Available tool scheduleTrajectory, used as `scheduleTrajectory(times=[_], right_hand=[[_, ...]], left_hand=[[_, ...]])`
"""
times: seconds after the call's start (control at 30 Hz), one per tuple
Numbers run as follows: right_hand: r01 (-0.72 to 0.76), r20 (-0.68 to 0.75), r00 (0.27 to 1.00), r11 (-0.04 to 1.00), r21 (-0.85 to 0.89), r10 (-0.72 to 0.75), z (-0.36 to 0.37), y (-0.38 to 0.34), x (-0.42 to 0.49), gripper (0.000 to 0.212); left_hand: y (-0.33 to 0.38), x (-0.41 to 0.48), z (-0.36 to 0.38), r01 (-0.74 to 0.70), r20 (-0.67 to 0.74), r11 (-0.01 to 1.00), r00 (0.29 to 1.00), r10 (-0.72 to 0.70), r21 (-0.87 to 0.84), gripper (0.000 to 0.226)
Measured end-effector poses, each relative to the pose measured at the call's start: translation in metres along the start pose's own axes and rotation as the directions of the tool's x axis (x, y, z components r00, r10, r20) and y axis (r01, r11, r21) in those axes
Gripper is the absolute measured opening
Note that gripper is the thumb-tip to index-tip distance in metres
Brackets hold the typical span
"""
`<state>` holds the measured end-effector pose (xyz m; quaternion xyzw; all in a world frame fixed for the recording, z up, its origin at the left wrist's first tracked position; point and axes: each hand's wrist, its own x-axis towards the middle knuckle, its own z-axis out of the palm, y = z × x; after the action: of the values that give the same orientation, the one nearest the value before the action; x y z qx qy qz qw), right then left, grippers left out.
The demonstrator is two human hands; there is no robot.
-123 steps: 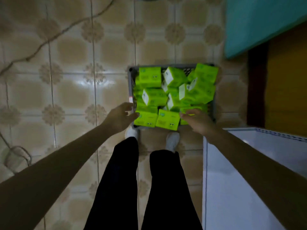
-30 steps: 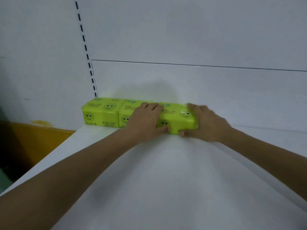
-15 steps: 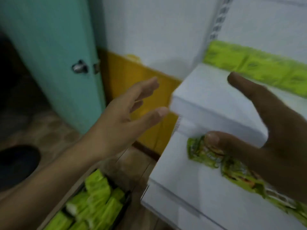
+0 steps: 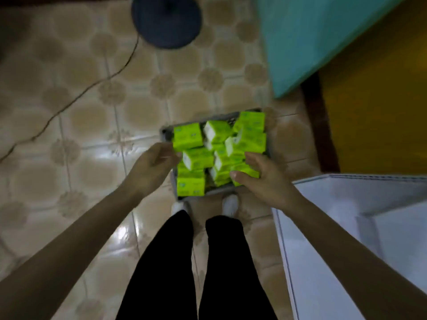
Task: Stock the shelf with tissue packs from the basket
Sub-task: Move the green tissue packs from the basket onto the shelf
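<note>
Tiled floor (image 4: 69, 112), beige, glossy, fills most of the view. White shelf (image 4: 346, 227) at lower right, its top bare where it shows. Teal door (image 4: 312, 31) at upper right, yellow wall (image 4: 381, 100) beside it. Person's legs (image 4: 166, 262) in black trousers, straight down the middle. Dark round base (image 4: 166, 19) at the top edge, thin cable (image 4: 80, 93) trailing off it to the left. Grey basket (image 4: 166, 132) on the floor just ahead of the white shoes (image 4: 230, 202), heaped with bright green tissue packs (image 4: 188, 137), jumbled at all angles. Right hand (image 4: 263, 181) at the basket's near right corner, thumb and fingers clamped on one pack (image 4: 245, 170). Left hand (image 4: 153, 165) at the basket's left side, fingers curved toward the packs; blurred, cannot tell whether it holds one
</note>
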<state>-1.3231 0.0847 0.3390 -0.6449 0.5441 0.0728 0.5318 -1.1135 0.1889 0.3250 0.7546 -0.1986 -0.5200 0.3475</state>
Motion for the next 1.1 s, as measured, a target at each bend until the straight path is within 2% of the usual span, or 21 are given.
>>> scheduleTrajectory(times=[0.13,0.23,0.3,0.37,0.53,0.63,0.73,0.87,0.93,1.0,1.1], right_hand=[[-0.287,0.180,0.945,0.956,0.052,0.274,0.076,0.070,0.090,0.066],[-0.371,0.224,0.905,0.929,-0.005,0.363,0.123,0.121,0.147,0.054],[-0.359,0.211,0.908,0.932,-0.055,0.363,0.148,0.147,0.181,0.063],[-0.350,0.227,0.909,0.936,-0.042,0.351,0.170,0.166,0.211,0.077],[-0.396,0.320,0.894,0.886,0.240,0.312,0.218,0.189,0.245,0.067],[-0.435,0.301,0.890,0.836,0.336,0.342,0.217,0.177,0.230,0.049],[-0.424,0.270,0.901,0.818,0.389,0.339,0.194,0.149,0.199,0.044],[-0.375,0.202,0.927,0.802,0.465,0.316,0.156,0.106,0.147,0.042],[-0.316,0.141,0.948,0.791,0.524,0.285,0.134,0.076,0.117,0.046],[-0.264,0.094,0.961,0.770,0.581,0.259,0.112,0.041,0.084,0.057],[-0.181,0.104,0.982,0.649,0.738,0.156,0.082,-0.015,0.034,0.098]], left_hand=[[-0.129,0.043,0.018,0.309,-0.080,0.951,0.948,-0.308,0.003,0.041],[-0.206,0.081,0.049,0.464,-0.059,0.886,0.884,-0.464,-0.013,0.056],[-0.242,0.108,0.067,0.489,-0.051,0.872,0.871,-0.488,-0.007,0.066],[-0.264,0.134,0.080,0.474,-0.067,0.880,0.878,-0.474,-0.014,0.066],[-0.289,0.158,0.094,0.390,-0.027,0.918,0.921,-0.389,0.075,0.076],[-0.280,0.148,0.089,0.363,-0.067,0.929,0.931,-0.359,0.075,0.075],[-0.250,0.126,0.075,0.246,-0.106,0.966,0.966,-0.237,0.082,0.064],[-0.185,0.091,0.047,0.135,-0.033,0.977,0.989,-0.142,-0.165,0.029],[-0.146,0.067,0.027,0.093,0.009,0.967,0.996,-0.094,-0.237,0.018],[-0.106,0.036,0.011,0.043,0.015,0.955,0.999,-0.040,-0.294,0.016],[-0.049,-0.014,0.001,-0.033,-0.016,0.934,0.999,0.029,-0.356,0.034]])
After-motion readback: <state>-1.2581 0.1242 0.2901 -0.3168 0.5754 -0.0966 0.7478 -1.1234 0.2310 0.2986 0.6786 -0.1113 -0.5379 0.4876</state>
